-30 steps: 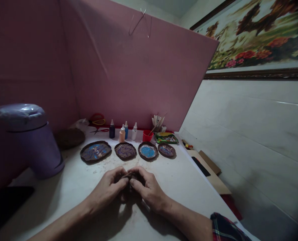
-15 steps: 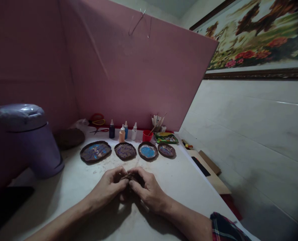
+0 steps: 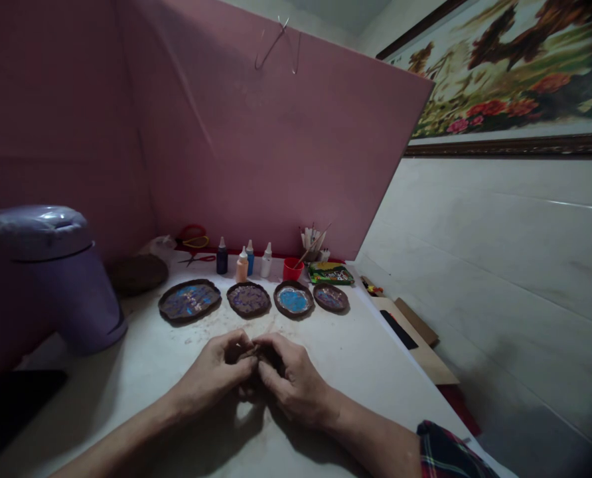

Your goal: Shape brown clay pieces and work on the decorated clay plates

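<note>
Between my two hands is a small lump of brown clay (image 3: 250,354), mostly covered by my fingers. My left hand (image 3: 221,365) is closed around its left side, thumb on top. From the right, my right hand (image 3: 293,378) grips the same clay, its thumb and curled fingers meeting the left ones. Both hands are held over the white table (image 3: 375,385). Just beyond them lie flat brown clay dishes in a row: a large one with blue dabs (image 3: 190,301), a purple-flecked one (image 3: 249,300), one with a blue centre (image 3: 294,300) and a small one (image 3: 331,298).
A purple lidded bin (image 3: 72,285) stands at the left, with a brown clay mass (image 3: 139,274) behind it. Along the back are scissors (image 3: 199,259), paint bottles (image 3: 242,265), a red cup (image 3: 293,269) with a brush, and a green box (image 3: 330,273). A pink board (image 3: 276,146) rises behind.
My right thumb has shifted slightly on the clay, and my fingers have moved a little. Everything else on the table stays where it was.
</note>
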Demonstrator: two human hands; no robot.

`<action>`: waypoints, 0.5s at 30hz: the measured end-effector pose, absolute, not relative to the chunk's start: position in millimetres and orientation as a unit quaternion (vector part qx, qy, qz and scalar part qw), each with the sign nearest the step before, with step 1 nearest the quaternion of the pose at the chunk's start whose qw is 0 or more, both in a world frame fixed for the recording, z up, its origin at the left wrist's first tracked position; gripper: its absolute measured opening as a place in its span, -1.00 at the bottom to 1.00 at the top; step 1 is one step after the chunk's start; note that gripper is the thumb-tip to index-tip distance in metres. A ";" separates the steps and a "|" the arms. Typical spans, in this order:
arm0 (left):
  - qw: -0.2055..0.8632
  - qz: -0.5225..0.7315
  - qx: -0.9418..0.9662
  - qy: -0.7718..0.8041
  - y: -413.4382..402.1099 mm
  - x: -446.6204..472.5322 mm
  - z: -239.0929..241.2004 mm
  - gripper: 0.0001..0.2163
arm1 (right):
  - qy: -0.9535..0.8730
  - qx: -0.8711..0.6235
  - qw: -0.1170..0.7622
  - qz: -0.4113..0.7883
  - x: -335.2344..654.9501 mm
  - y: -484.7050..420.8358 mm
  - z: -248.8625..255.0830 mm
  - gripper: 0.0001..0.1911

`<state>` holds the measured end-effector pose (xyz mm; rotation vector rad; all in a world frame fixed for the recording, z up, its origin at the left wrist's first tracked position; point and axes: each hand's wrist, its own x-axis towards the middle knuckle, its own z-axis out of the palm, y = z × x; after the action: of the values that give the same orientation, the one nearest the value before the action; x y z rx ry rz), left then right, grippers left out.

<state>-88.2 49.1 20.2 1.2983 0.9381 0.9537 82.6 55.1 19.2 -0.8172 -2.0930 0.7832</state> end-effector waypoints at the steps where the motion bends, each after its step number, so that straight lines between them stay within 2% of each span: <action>1: 0.599 0.410 0.559 0.401 49.6 -88.9 18.8 -0.82 | -0.817 -0.321 0.372 0.302 82.7 55.1 19.2 -0.68; 15: 0.584 0.399 0.573 0.414 47.4 -87.4 24.3 -0.84 | -0.818 -0.320 0.366 0.307 83.2 56.0 19.7 -0.68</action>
<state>-87.4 47.4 24.3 1.3365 0.9661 0.9310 83.2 56.0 19.7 -0.8234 -2.1023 0.7887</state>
